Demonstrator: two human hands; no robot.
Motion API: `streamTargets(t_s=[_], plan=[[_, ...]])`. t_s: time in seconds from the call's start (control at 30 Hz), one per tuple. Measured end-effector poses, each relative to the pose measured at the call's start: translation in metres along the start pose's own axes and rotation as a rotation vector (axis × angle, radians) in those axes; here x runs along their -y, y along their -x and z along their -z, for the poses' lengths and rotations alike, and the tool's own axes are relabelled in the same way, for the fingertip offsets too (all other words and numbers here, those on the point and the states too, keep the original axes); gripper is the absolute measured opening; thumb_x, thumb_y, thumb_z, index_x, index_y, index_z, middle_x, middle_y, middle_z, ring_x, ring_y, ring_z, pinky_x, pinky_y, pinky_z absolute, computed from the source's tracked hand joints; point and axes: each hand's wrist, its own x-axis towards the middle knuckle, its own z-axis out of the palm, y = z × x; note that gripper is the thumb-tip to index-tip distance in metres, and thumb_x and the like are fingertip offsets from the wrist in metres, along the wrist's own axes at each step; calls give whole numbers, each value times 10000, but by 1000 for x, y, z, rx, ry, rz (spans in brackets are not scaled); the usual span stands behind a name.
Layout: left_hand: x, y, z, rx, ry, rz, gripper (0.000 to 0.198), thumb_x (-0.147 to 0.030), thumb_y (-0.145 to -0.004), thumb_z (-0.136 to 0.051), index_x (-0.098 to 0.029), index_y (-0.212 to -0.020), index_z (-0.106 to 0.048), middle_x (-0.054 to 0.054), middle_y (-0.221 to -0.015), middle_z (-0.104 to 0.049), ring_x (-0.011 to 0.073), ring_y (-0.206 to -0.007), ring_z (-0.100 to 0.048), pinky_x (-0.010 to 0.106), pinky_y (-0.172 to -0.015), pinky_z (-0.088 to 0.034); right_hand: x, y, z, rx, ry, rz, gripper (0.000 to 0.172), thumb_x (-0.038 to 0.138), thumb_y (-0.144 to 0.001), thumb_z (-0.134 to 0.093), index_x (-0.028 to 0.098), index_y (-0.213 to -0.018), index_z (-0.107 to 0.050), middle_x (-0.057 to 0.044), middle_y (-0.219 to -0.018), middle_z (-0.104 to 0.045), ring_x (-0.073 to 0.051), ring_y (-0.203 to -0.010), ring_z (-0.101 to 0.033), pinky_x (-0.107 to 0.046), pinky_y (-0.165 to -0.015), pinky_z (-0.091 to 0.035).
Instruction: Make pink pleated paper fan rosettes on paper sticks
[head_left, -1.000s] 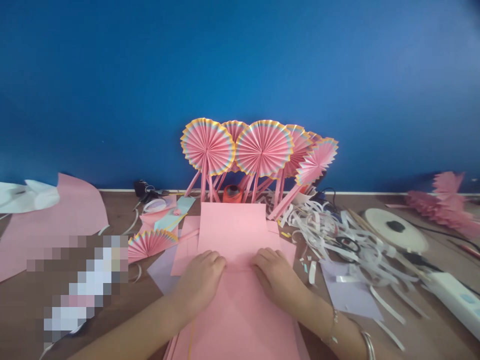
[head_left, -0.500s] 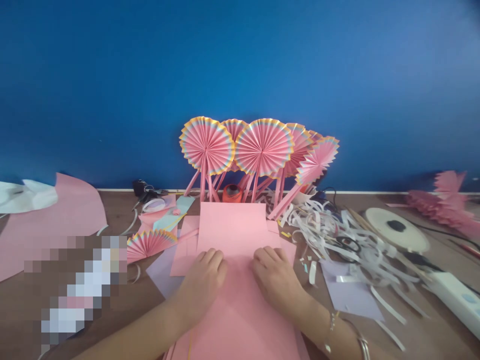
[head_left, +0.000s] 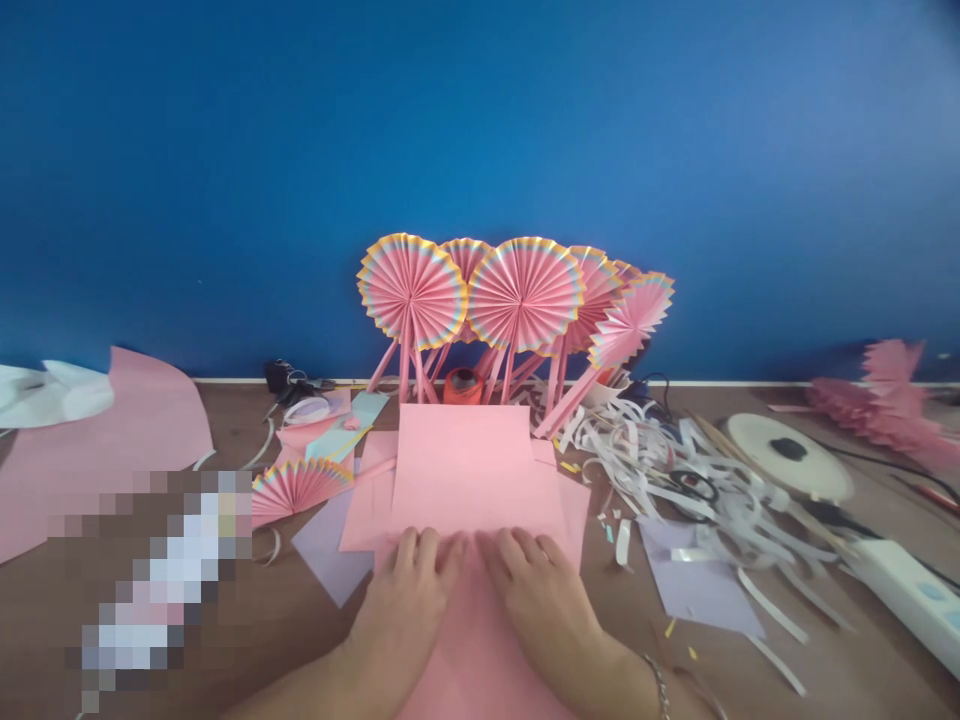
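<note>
A sheet of pink paper (head_left: 472, 465) lies in front of me, on top of more pink sheets. My left hand (head_left: 412, 600) rests on its near part, fingers bent and pressed together on the paper. Close beside it, my right hand (head_left: 536, 595) grips the same sheet in a similar way, wearing a bracelet at the wrist. Thumbs and fingertips of both hands nearly meet at the middle. The paper's edge under the fingers is partly hidden.
Several pleated pink paper fans (head_left: 525, 295) on sticks lean at the blue wall (head_left: 480, 120). White paper strips (head_left: 637, 450) are heaped right, near a cream round object (head_left: 787, 455) and a white power strip (head_left: 911, 600). A half-opened fan (head_left: 300, 488) lies left, close to lilac paper (head_left: 330, 545).
Both hands have moved nearer to me and closer together along the pink paper, so more of the sheet shows beyond them. The view has shifted slightly.
</note>
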Motion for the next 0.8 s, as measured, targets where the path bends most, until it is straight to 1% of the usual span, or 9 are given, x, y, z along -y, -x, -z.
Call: streamTargets(t_s=[0.07, 0.2, 0.3, 0.37, 0.43, 0.5, 0.63, 0.73, 0.8], plan=[[3, 6, 1, 28, -25, 29, 546, 5, -766, -486, -213, -1264, -531, 72, -829, -598, 218, -769, -560, 304, -610, -484, -4, 4, 1, 8, 1, -18, 420, 32, -709, -568, 133, -1116, -593, -100, -926, -653, -249, -823, -583, -368, -675, -394], [11, 15, -5, 32, -66, 52, 537, 47, -721, -455, -124, -1214, -580, 109, -868, -633, 228, -810, -567, 325, -677, -501, -20, 14, 0, 28, 21, -66, 451, -35, -670, -528, 141, -1080, -594, -94, -856, -659, -247, -770, -598, -384, -672, -399], [17, 15, -8, 25, -51, 22, 488, 44, -720, -466, -101, -1162, -616, 142, -1007, -647, 253, -916, -574, 350, -744, -512, -28, 18, 0, 22, 25, -41, 442, -50, -658, -520, 152, -1044, -594, -96, -836, -654, -240, -752, -597, -384, -691, -393], [20, 11, -5, 57, -26, -9, 442, 45, -726, -471, -92, -1112, -637, 150, -1049, -645, 261, -946, -581, 359, -765, -516, -30, 17, 1, 23, 37, -21, 426, -51, -642, -528, 142, -1015, -599, -94, -806, -647, -233, -714, -591, -373, -673, -381], [22, 4, 2, 121, 15, -13, 412, 49, -740, -467, -101, -1082, -641, 129, -985, -656, 247, -889, -603, 344, -719, -524, -31, 12, 4, 47, 49, -2, 410, -55, -623, -540, 130, -984, -602, -78, -740, -631, -214, -636, -574, -355, -621, -354], [25, -3, 10, 176, 51, 0, 390, 42, -763, -465, -128, -1072, -631, 98, -910, -655, 231, -821, -617, 324, -653, -524, -33, 5, 8, 106, 46, 32, 353, -55, -620, -555, 132, -915, -606, -61, -687, -610, -195, -573, -552, -340, -576, -313], [30, -14, 18, 211, 43, -73, 334, 48, -767, -468, -141, -989, -631, 84, -869, -637, 225, -792, -621, 314, -618, -511, -41, -7, 11, 195, 9, 132, 207, -35, -665, -565, 148, -760, -585, -65, -653, -592, -181, -554, -525, -330, -543, -242], [34, -17, 17, 196, 46, -154, 290, 60, -762, -455, -132, -895, -626, 90, -830, -617, 230, -790, -609, 311, -600, -493, -46, -10, 7, 181, -22, 196, 163, -8, -687, -575, 148, -734, -583, -68, -672, -590, -179, -580, -504, -330, -558, -229], [36, -18, 16, 182, 66, -177, 262, 54, -772, -447, -131, -854, -613, 94, -821, -605, 239, -802, -598, 315, -595, -482, -49, -10, 3, 143, -30, 202, 141, 11, -688, -587, 147, -725, -586, -64, -691, -587, -180, -598, -491, -332, -577, -233]])
